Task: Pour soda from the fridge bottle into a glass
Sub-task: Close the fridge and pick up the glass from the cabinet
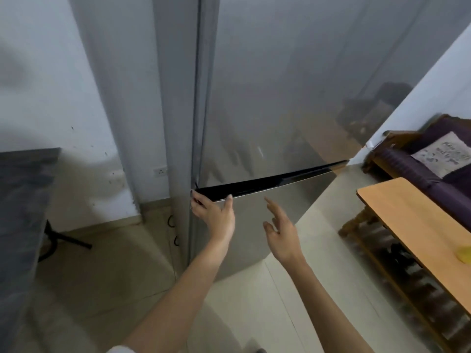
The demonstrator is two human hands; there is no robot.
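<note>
A tall silver fridge (280,85) fills the middle of the head view, both doors closed. A black gap (270,180) separates the upper door from the lower door (267,220). My left hand (215,214) reaches the left end of that gap, fingers curled at the upper door's bottom corner, thumb raised. My right hand (281,231) hovers in front of the lower door with fingers spread and nothing in it. No bottle or glass is visible.
A wooden table (418,225) stands at the right, something yellow (463,254) at its edge. Behind it is a purple sofa (407,161) with a cushion (444,154). A dark counter (23,200) is at left, a wall socket (160,171) beside the fridge. Tiled floor lies below.
</note>
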